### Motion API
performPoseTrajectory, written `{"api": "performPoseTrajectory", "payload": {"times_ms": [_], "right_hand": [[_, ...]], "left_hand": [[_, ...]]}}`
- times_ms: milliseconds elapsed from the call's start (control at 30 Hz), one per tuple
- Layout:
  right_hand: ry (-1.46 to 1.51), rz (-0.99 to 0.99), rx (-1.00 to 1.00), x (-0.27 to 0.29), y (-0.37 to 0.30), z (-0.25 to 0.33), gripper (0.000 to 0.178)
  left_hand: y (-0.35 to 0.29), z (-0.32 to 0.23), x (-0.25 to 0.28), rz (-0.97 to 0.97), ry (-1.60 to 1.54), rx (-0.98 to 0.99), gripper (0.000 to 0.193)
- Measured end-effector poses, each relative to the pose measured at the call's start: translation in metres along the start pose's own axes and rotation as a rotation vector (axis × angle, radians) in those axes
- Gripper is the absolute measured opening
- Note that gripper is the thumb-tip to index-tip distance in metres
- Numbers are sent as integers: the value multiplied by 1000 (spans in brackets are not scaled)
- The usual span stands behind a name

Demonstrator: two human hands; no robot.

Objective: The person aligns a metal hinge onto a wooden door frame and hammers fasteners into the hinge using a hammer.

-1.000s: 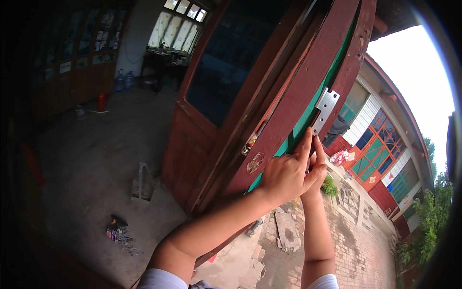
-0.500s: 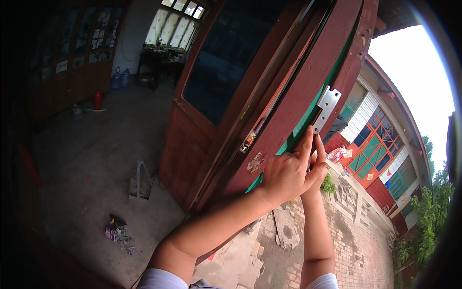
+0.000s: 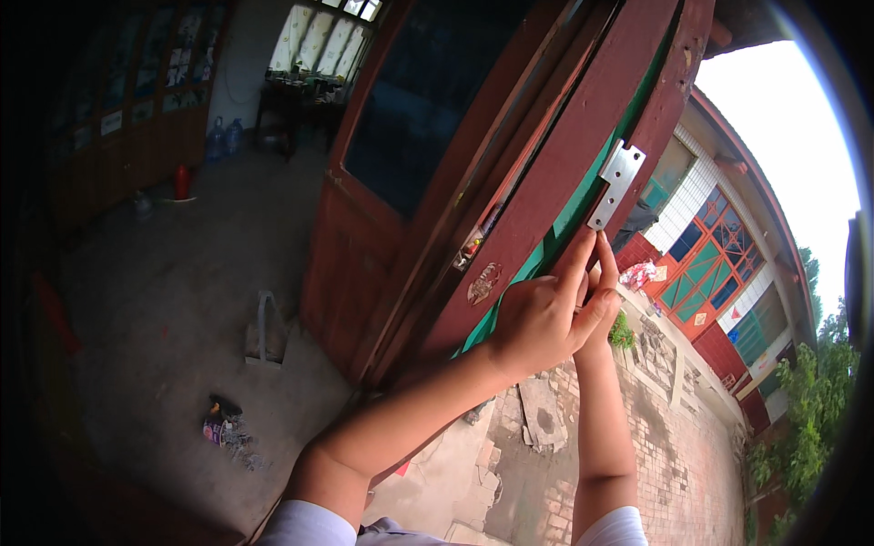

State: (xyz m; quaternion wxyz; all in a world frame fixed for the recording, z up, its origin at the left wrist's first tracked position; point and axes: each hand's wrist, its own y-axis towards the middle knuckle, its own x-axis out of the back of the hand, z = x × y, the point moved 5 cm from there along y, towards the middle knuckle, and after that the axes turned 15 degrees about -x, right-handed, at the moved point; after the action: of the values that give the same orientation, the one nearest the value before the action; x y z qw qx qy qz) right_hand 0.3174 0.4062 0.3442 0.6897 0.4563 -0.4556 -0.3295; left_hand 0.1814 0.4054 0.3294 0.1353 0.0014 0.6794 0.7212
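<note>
A silver metal hinge plate (image 3: 618, 182) with several holes and a stepped edge lies against the dark red door frame (image 3: 583, 118), over a green strip. My left hand (image 3: 533, 318) is just below the plate. Its index finger is stretched up to the plate's lower end, and its thumb stands apart from that finger. Behind it, my right hand (image 3: 597, 323) is mostly covered. One of its fingers points up, its tip close beside the left index fingertip at the plate's lower corner. The frames do not show whether anything lies between the overlapped palms.
A red door leaf with dark glass (image 3: 401, 118) stands to the left. On the room floor are a metal dustpan-like holder (image 3: 265, 341), a dark crumpled packet (image 3: 218, 428) and a red flask (image 3: 181, 185). Outside are a brick-paved yard (image 3: 655, 446) and a red-and-green door (image 3: 701, 273).
The view has shifted slightly, and the plate appears a little higher. My left index fingertip has gone from beside the plate's lower edge to just under its lower end.
</note>
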Motion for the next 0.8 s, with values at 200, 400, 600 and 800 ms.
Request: {"api": "performPoseTrajectory", "payload": {"times_ms": [200,400,600,800], "right_hand": [[146,32,-82,7,-5,5,45],[395,207,-408,31,-98,3,18],[237,1198,-1197,-35,-400,-35,14],[519,1609,-1587,-40,-517,27,21]], "left_hand": [[-95,-51,35,188,-525,625,40],[-330,-108,100,21,-361,1546,23],[-469,-194,160,-432,-339,2143,18],[-489,-213,173,-627,-308,2073,26]]}}
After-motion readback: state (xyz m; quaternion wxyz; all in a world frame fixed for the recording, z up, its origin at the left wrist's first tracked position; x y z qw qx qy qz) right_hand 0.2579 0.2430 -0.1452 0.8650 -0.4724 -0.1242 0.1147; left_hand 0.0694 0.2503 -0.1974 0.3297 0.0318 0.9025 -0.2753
